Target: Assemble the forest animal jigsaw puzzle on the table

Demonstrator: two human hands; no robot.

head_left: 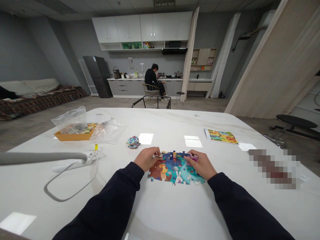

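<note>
White and glossy, the worktop [170, 208] fills the lower frame, with a partly joined jigsaw [172, 173] at its centre, showing a rabbit on blue-green. The left hand [147, 159] covers the jigsaw's upper-left corner, its fingers pinching a thin pale-edged piece [157, 156]. The right hand [202, 164] covers the upper-right corner; its fingers touch the jigsaw there, but I cannot tell whether they pinch or only press.

Just left of centre lies a small heap of loose pieces [133, 142], near the left hand. Farther left, a crumpled clear bag [110, 130] spreads over and beside an orange tray [75, 137] of more pieces. Below these, a thick grey cable [42, 158] juts in from the left edge to a white power strip [81, 162], with a looped cord [67, 200] beneath. At right lie a colourful card [222, 136] and, nearer the edge, a pixelated object [273, 166]. Upper centre, a person [151, 78] sits beyond the worktop.
</note>
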